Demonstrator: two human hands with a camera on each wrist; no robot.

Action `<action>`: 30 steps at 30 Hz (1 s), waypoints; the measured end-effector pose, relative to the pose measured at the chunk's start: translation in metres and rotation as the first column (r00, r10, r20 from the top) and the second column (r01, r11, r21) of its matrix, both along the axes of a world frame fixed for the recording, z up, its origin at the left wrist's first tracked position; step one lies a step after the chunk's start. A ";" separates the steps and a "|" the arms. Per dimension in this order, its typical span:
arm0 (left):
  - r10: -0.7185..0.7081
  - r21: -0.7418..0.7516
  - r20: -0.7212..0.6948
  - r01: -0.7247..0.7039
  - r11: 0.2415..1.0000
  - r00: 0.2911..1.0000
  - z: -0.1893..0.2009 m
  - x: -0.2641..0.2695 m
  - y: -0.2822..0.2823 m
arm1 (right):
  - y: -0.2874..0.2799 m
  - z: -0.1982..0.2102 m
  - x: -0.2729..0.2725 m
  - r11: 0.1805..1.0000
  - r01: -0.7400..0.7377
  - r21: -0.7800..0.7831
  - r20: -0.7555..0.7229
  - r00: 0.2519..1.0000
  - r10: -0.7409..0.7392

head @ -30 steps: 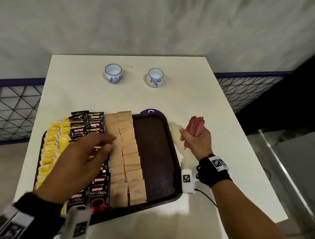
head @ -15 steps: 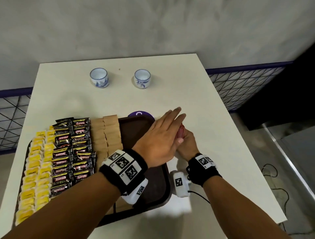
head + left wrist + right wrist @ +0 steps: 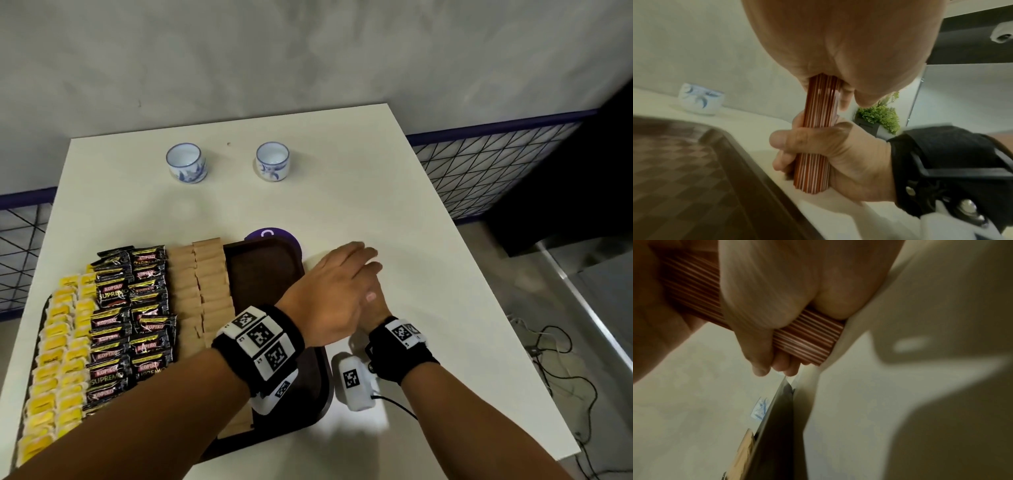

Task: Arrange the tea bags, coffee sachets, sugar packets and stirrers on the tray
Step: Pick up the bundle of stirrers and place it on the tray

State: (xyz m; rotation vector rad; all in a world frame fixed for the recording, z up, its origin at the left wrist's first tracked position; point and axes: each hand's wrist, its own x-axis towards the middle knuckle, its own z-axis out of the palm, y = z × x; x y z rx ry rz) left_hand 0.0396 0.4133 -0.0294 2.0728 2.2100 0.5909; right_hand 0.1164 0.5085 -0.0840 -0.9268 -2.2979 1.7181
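Note:
A bundle of red stirrers (image 3: 818, 146) stands upright on the white table just right of the brown tray (image 3: 263, 274). My right hand (image 3: 375, 308) grips the bundle round its lower half, thumb and fingers wrapped round it (image 3: 807, 337). My left hand (image 3: 335, 291) reaches across the tray, and its flat palm (image 3: 838, 40) lies on the bundle's top end, hiding the stirrers in the head view. On the tray lie rows of yellow tea bags (image 3: 58, 359), black coffee sachets (image 3: 137, 308) and brown sugar packets (image 3: 202, 284). The tray's right strip is bare.
Two blue-and-white cups (image 3: 186, 162) (image 3: 273, 161) stand at the back of the table. A purple disc (image 3: 270, 234) pokes out behind the tray. The table's right edge (image 3: 479, 274) is close to my hands. Cables lie on the floor beyond it.
My left hand has swung from above the sachets across the tray and come down on top of the stirrer bundle. The right hand has kept hold of the bundle.

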 end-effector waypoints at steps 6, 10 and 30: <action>0.112 0.100 0.036 -0.115 0.988 0.993 0.011 -0.001 0.009 | -0.008 0.020 0.002 0.959 -0.001 0.284 -0.071 0.997 0.022; 0.101 0.123 0.041 -0.105 0.987 0.994 0.013 -0.002 0.016 | -0.006 0.011 0.000 0.921 -0.044 0.387 -0.063 0.995 0.074; 0.238 0.010 0.434 -0.269 0.963 0.869 0.026 -0.012 0.016 | -0.006 0.024 0.004 0.995 0.018 0.096 -0.126 0.992 -0.006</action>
